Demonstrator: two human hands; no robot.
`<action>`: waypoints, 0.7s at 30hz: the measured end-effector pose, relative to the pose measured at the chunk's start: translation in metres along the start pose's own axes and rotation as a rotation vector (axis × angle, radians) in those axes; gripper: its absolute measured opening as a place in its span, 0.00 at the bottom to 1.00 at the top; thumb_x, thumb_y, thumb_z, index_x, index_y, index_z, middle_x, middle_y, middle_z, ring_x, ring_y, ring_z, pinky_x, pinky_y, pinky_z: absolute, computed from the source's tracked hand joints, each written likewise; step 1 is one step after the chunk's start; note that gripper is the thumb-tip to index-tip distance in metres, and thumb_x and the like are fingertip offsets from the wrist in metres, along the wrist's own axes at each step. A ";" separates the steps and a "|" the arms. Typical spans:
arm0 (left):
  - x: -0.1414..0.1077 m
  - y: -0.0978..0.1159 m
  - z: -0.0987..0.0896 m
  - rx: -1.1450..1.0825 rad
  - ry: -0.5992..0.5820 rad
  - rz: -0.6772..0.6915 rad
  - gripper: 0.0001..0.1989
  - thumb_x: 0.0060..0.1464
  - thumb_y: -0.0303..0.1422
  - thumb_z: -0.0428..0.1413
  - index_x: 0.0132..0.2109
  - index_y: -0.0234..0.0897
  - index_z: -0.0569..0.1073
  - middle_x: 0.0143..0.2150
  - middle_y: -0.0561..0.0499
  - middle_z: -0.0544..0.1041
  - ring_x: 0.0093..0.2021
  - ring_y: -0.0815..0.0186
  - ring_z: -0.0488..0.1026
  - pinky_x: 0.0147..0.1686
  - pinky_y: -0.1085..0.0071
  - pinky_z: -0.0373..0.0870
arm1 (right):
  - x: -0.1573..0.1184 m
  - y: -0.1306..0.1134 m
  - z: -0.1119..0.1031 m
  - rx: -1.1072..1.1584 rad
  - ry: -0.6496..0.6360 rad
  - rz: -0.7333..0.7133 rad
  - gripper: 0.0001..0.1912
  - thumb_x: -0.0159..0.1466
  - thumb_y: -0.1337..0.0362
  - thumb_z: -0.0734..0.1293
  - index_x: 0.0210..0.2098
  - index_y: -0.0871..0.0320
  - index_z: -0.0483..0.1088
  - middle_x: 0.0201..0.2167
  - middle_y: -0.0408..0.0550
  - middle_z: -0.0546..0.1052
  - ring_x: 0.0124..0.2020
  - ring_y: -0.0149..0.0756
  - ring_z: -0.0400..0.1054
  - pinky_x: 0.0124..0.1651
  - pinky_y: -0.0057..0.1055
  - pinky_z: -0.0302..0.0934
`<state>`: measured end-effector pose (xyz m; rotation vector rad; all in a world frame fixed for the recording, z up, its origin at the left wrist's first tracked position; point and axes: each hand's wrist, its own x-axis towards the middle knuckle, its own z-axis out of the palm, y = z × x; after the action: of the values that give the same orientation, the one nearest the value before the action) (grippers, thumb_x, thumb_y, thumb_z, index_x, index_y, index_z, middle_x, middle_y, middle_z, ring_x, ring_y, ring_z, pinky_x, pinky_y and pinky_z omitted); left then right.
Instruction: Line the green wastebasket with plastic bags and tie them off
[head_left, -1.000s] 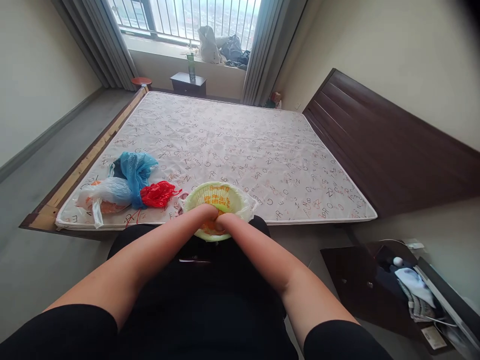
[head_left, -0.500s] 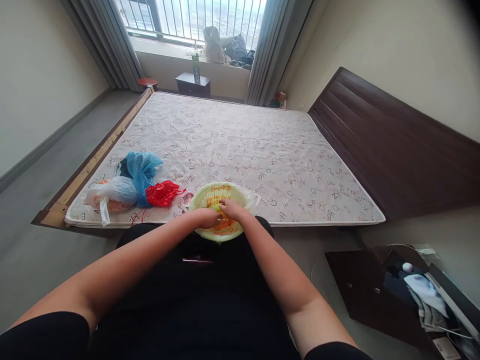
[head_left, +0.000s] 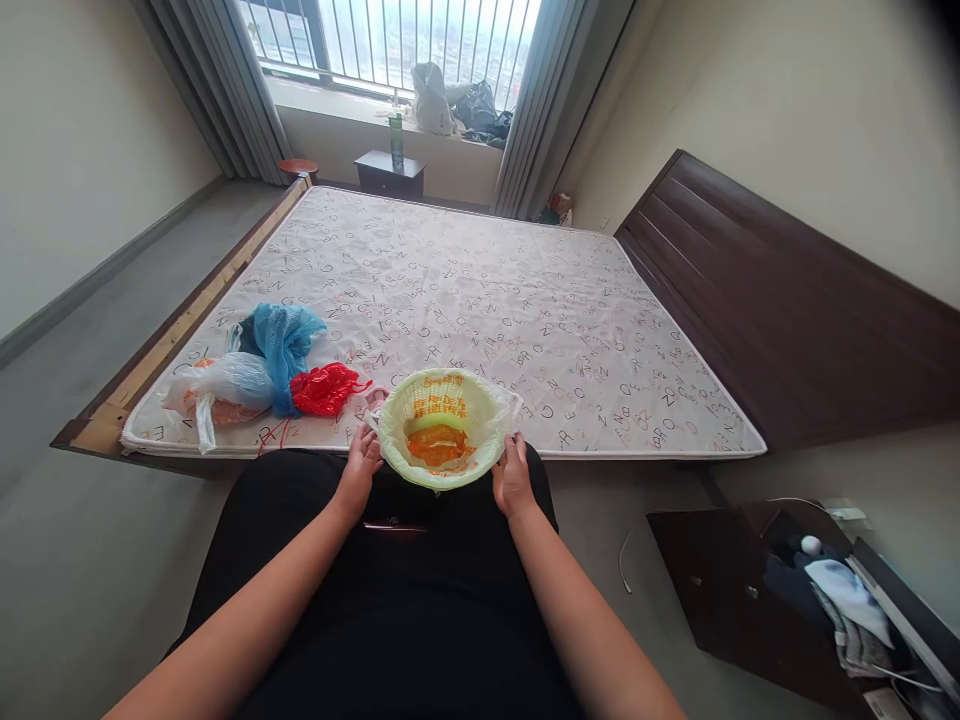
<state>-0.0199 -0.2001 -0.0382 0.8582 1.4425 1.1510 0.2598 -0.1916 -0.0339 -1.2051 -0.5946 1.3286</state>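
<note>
A light green wastebasket [head_left: 389, 455] stands between my legs at the near edge of the bed. A thin, see-through plastic bag [head_left: 439, 408] with orange print lines it and folds over the rim. The bag's loose edges stick out on both sides. At the left side of the rim, my left hand [head_left: 360, 468] has its fingers closed on the bag's edge. My right hand [head_left: 514, 476] grips the bag's edge on the opposite side, fingers pointing up. The fingertips are partly hidden against the basket's outer wall.
Left on the mattress [head_left: 480, 280] lie a white plastic bag [head_left: 232, 385], a blue plastic bag [head_left: 285, 345] and a red plastic bag [head_left: 328, 388]. A dark headboard [head_left: 780, 300] rises on the right. Below it stands a dark nightstand [head_left: 720, 580] with cloths and cables.
Both hands have come up out of the basket and moved apart to its left and right sides. The bag lining now shows fully inside.
</note>
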 end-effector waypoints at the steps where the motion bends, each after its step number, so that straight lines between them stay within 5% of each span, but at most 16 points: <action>1: 0.001 -0.005 0.006 -0.022 -0.079 0.000 0.45 0.57 0.61 0.53 0.73 0.46 0.51 0.74 0.39 0.60 0.70 0.47 0.62 0.57 0.56 0.74 | -0.001 0.004 0.005 0.056 -0.032 0.043 0.30 0.67 0.48 0.64 0.66 0.45 0.59 0.65 0.48 0.71 0.66 0.45 0.65 0.60 0.50 0.69; 5: 0.013 -0.008 0.017 -0.024 -0.234 0.078 0.51 0.49 0.61 0.61 0.71 0.37 0.58 0.72 0.35 0.63 0.71 0.43 0.61 0.66 0.52 0.66 | -0.001 0.014 0.021 0.109 -0.107 0.126 0.29 0.64 0.51 0.68 0.62 0.49 0.64 0.59 0.48 0.77 0.62 0.47 0.70 0.61 0.49 0.70; 12: 0.026 -0.006 0.009 -0.110 -0.231 0.008 0.46 0.50 0.52 0.65 0.70 0.37 0.61 0.67 0.36 0.70 0.68 0.42 0.66 0.65 0.48 0.67 | 0.009 0.019 0.024 0.041 -0.149 0.161 0.30 0.62 0.50 0.70 0.62 0.48 0.65 0.59 0.47 0.76 0.62 0.44 0.70 0.62 0.47 0.68; 21: 0.025 -0.009 0.008 -0.143 -0.243 0.004 0.46 0.48 0.54 0.66 0.68 0.36 0.64 0.67 0.34 0.70 0.69 0.41 0.65 0.66 0.49 0.65 | 0.010 0.017 0.025 0.003 -0.133 0.176 0.30 0.62 0.49 0.70 0.62 0.46 0.65 0.61 0.46 0.75 0.63 0.45 0.69 0.58 0.48 0.70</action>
<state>-0.0162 -0.1778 -0.0536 0.8679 1.1468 1.0976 0.2334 -0.1778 -0.0435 -1.1945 -0.5913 1.5669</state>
